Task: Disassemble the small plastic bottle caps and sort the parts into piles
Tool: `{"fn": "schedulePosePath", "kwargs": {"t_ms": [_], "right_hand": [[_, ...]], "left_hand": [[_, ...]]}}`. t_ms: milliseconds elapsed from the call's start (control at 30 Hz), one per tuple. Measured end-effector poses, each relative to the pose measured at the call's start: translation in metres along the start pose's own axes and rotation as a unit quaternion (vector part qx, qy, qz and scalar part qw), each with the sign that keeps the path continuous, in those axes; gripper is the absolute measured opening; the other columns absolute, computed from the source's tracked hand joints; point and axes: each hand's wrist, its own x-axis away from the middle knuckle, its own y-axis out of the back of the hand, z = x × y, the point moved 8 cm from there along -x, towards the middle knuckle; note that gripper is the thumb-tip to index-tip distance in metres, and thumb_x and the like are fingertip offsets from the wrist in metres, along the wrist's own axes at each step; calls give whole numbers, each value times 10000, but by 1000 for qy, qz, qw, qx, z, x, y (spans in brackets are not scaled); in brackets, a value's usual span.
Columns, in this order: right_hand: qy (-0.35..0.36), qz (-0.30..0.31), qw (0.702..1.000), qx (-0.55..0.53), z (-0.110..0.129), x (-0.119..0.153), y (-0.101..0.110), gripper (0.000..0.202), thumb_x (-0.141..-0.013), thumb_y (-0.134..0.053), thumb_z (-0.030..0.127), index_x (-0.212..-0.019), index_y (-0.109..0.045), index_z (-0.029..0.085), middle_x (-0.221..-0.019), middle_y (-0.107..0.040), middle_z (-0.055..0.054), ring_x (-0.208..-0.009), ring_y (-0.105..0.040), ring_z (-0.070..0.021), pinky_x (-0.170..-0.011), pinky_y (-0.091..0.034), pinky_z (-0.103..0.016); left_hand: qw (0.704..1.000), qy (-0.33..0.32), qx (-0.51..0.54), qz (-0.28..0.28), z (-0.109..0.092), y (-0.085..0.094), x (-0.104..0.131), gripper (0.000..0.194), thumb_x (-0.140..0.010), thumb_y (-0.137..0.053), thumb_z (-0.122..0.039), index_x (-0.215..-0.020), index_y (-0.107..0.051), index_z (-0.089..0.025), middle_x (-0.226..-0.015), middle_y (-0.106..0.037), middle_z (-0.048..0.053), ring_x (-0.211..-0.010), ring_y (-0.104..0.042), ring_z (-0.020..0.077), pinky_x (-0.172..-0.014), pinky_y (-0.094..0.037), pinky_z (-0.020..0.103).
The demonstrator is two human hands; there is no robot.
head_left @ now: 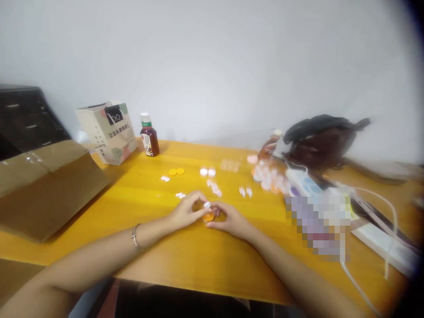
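Between my hands, over the middle of the yellow table (179, 260), is a small round orange piece (208, 215) with a small white piece (207, 205) at its upper edge. My left hand (189, 211) pinches at them from the left, thumb and index finger closed round the white piece. From the right, my right hand (228, 218) has its fingers and thumb closed on the orange piece. Just beyond lie small white pieces (180, 195), more white pieces (214, 187), two white discs (207, 172) and two yellow rings (176, 171).
An open cardboard box (49, 190) stands at the left, near a paper bag (114, 132) and a dark red bottle (150, 137). On the right are orange and white items (270, 177), a dark bag (319, 141), a white power strip (384, 247) and cables.
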Motion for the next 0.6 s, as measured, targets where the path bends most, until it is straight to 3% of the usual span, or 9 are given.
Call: {"fn": "schedulePosePath", "kwargs": {"t_ms": [67, 233, 333, 600], "right_hand": [[-24, 9, 999, -46, -3, -1, 3, 469, -632, -733, 337, -1053, -583, 193, -761, -591, 10, -710, -544, -136, -711, -445, -281], [-89, -35, 980, -173, -3, -2, 15, 301, -724, -646, 382, -966, -636, 203, -850, -648, -19, -792, -591, -155, -790, -450, -322], [-97, -35, 963, -250, 4, -1, 8, 254, -723, -644, 399, -900, -662, 218, -871, -674, -16, -859, -601, -170, -857, -434, -347], [-126, -38, 917, -376, 3, 1, -11, 232, -663, -711, 390, -763, -674, 184, -699, -645, 4, -642, -576, -112, -706, -456, -264]], "left_hand": [[1000, -2, 3, -18, 0, 2, 0, 173, -774, -612, -303, -811, -516, -165, -803, -560, 14, -751, -523, 133, -719, -414, 259], [998, -34, 12, -55, -7, 6, 2, 172, -774, -619, -287, -812, -501, -168, -803, -549, 21, -760, -523, 139, -725, -411, 273], [996, -55, 14, -67, -13, 6, 4, 158, -781, -613, -284, -811, -506, -170, -797, -547, 25, -757, -521, 141, -715, -411, 276], [993, -85, 3, -81, -21, 5, 7, 203, -733, -674, -301, -816, -543, -170, -781, -537, 18, -734, -505, 133, -675, -408, 256]]}}
